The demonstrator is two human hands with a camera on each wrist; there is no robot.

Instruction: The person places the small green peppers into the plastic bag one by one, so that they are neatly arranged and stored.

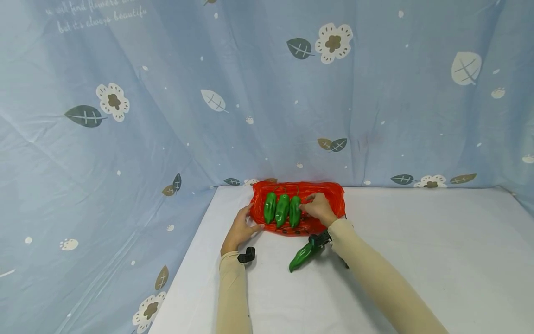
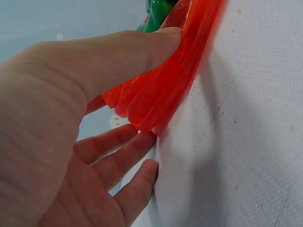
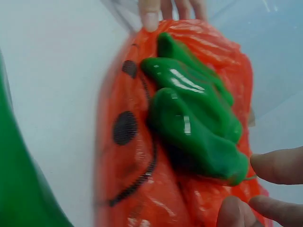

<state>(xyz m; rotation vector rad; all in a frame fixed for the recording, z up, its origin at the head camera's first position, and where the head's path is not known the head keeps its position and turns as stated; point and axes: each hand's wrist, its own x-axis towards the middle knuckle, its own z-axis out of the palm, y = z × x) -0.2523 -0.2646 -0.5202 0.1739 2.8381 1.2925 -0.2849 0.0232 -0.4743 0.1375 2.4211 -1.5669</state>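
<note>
A red plastic bag [image 1: 321, 190] with black print lies flat at the far edge of the white table. Three glossy green peppers [image 1: 282, 209] lie side by side on it, stems pointing away. My left hand [image 1: 240, 230] holds the bag's left end, thumb over the near edge, the other fingers along the side. My right hand [image 1: 319, 208] is over the bag's right half. One fingertip [image 3: 272, 166] touches or nearly touches the stem end of the rightmost pepper [image 3: 194, 139]; the hand is not wrapped round it. Another green pepper [image 1: 302, 257] lies on the table under the right wrist.
The white table [image 1: 417, 250] ends at a blue curtain [image 1: 267, 93] printed with leaves and flowers, behind and to the left. Black wrist cameras [image 1: 247, 255] sit on both wrists. The right forearm partly covers the loose pepper.
</note>
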